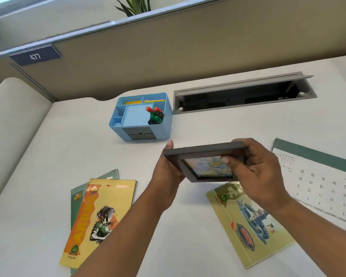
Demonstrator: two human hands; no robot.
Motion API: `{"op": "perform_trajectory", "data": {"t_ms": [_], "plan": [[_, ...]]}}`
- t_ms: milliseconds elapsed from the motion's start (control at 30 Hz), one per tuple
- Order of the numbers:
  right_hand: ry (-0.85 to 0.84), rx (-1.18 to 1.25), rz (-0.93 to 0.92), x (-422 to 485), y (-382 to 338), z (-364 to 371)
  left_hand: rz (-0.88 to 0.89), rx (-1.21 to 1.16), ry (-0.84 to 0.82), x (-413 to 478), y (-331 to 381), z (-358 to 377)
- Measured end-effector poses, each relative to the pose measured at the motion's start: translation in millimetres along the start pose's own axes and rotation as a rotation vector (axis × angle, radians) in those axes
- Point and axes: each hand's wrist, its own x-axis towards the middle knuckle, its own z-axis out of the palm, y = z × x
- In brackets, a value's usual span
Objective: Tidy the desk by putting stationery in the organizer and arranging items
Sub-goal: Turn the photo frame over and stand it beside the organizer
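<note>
Item: dark picture frame (204,150), tilted, held above counter (218,126); left grip (168,173) and right grip (262,174) each clamped on 1 end. Blue organizer (166,124) stands beyond, not touching.

Passing freely over bare worktop (78,152) in front of blue organizer (165,124); skirting stacked notebooks (96,216) at left, single notebook (258,232) and flat calendar (324,188) at right; avoiding open cable hatch (228,96) beside organizer.

The left hand (168,172) and right hand (262,172) are recorded bare, forearms (118,236) uncovered to the frame edge, thumbnails (226,159) trimmed short.
</note>
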Motion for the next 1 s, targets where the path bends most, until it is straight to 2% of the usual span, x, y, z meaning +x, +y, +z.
{"op": "perform_trajectory", "data": {"t_ms": [233, 467, 633, 833, 1000], "plan": [[0.035, -0.033, -0.002, 46, 20, 6, 0.069, -0.037, 0.049, 45, 23, 8], [0.093, -0.115, 0.058, 89, 54, 6, 0.064, 0.084, 0.039, 82, 31, 11], [0.151, -0.126, 0.146, 108, 74, 1, 0.084, 0.145, 0.096, 102, 32, 15], [0.162, -0.143, 0.174, 120, 78, 1, 0.12, 0.146, 0.138, 108, 31, 23], [0.175, -0.143, 0.192, 124, 80, 2, 0.163, 0.244, 0.19, 88, 8, 28]]}}
